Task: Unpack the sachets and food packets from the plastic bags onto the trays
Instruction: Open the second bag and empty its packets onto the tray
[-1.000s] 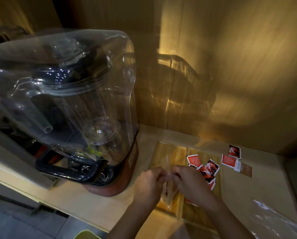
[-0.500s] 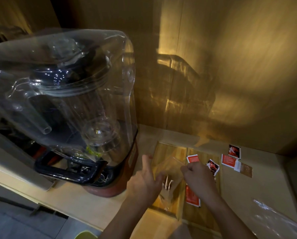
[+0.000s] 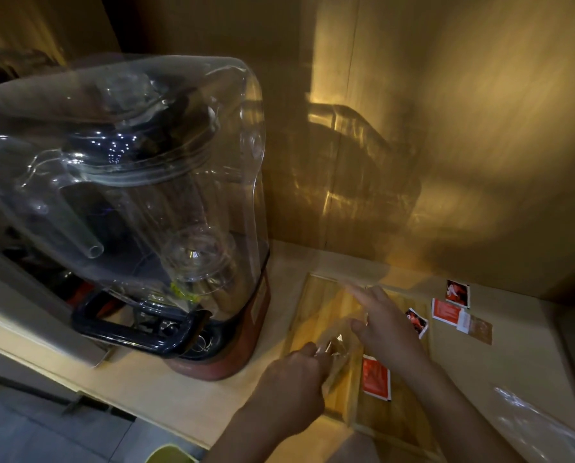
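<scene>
Two wooden trays lie side by side on the counter: the left tray (image 3: 316, 295) and the right tray (image 3: 403, 419). My left hand (image 3: 289, 385) pinches the lower end of a small clear plastic bag (image 3: 337, 342) over the left tray. My right hand (image 3: 384, 325) is over the bag's upper part with fingers spread, thumb touching the plastic. A red sachet (image 3: 376, 379) lies on the right tray, and another sachet (image 3: 417, 322) shows just past my right hand. More red sachets (image 3: 446, 310) (image 3: 458, 293) and a brown packet (image 3: 478, 329) lie on the counter to the right.
A large blender under a clear cover (image 3: 139, 202) stands at the left, its red base (image 3: 219, 365) close to the left tray. Wooden walls close the back and right. Another clear plastic bag (image 3: 539, 426) lies at the lower right of the counter.
The hands, joined on the bag a second ago, have parted. My left hand dropped toward me holding the bag's end; my right hand moved away with fingers spread. A red sachet now lies uncovered on the right tray.
</scene>
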A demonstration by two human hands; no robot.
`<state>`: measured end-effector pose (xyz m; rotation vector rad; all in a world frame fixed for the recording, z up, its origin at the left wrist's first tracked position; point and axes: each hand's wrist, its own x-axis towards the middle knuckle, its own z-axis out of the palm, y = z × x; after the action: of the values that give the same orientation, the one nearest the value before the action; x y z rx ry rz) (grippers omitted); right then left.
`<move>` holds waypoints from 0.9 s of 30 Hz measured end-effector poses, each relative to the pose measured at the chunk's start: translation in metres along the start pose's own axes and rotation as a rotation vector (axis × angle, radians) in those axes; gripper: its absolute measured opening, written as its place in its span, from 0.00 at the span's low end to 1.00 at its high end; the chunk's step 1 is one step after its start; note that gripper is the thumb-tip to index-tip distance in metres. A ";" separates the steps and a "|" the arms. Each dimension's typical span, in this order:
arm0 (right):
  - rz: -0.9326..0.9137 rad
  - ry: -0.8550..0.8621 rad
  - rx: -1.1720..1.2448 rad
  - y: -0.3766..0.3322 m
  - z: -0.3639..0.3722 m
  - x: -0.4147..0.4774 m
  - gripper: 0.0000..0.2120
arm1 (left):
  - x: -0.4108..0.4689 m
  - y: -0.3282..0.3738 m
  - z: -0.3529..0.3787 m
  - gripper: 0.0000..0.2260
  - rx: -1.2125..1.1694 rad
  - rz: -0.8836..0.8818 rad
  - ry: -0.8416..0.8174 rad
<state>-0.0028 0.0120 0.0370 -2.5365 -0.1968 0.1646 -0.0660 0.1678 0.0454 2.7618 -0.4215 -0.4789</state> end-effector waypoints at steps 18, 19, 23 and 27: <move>0.124 -0.619 0.048 0.007 -0.041 0.017 0.14 | 0.027 -0.036 -0.036 0.17 -0.297 -0.065 0.040; 0.137 -0.584 0.040 0.012 -0.034 0.022 0.14 | 0.035 -0.040 -0.030 0.14 -0.332 -0.091 0.041; 0.204 -0.344 0.114 0.037 -0.001 0.037 0.16 | 0.064 -0.050 -0.005 0.06 -0.338 -0.165 0.090; 0.330 -0.097 0.249 0.051 0.027 0.046 0.17 | 0.089 -0.053 0.011 0.03 -0.406 -0.190 0.188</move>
<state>0.0436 -0.0075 -0.0174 -2.2967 0.1960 0.4139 0.0223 0.1836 -0.0071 2.4293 -0.0111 -0.3027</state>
